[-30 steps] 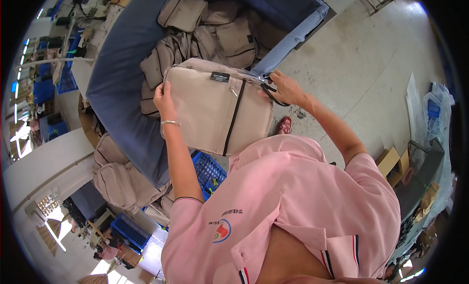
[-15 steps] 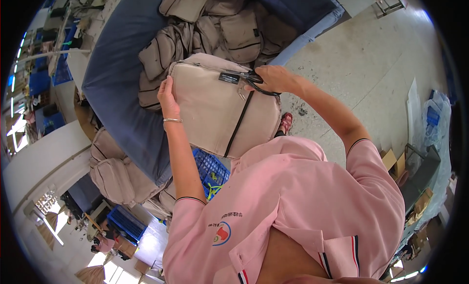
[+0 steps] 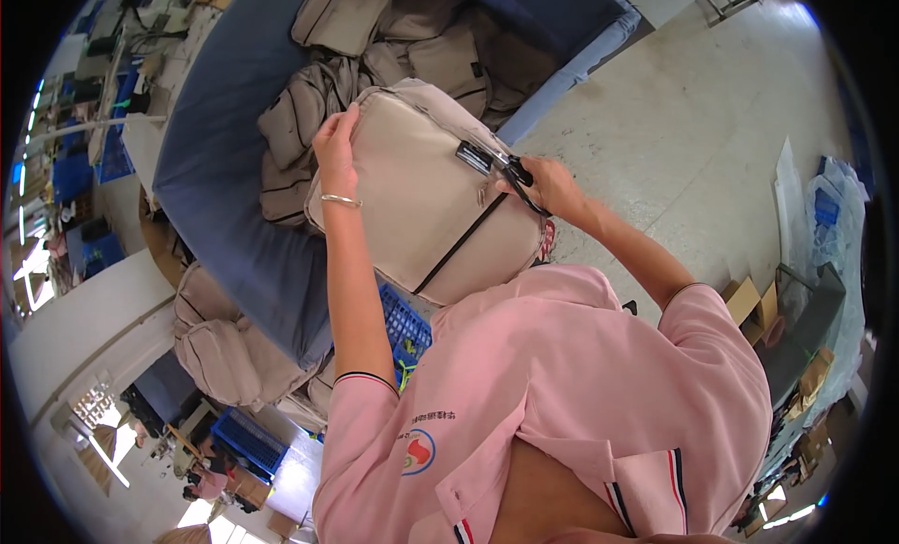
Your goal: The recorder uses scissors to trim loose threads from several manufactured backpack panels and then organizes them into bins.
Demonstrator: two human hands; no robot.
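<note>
A beige fabric bag with a black strip across it and a small black label hangs tilted in front of me. My left hand grips its upper left edge, fingers closed round the rim. In my right hand is a pair of black-handled scissors, with the blades lying over the bag beside the label. That hand also sits close against the bag's right edge. A metal zipper pull dangles just under the label.
Beyond the bag stands a large blue fabric-sided bin holding several beige bags. More beige bags lie at its lower left. A blue plastic crate is below the held bag. Cardboard and clear plastic wrap stand at the right.
The bag has turned clockwise, its upper left corner rising and its right side dropping. My left hand moved up with it; my right hand and the scissors shifted right and down.
</note>
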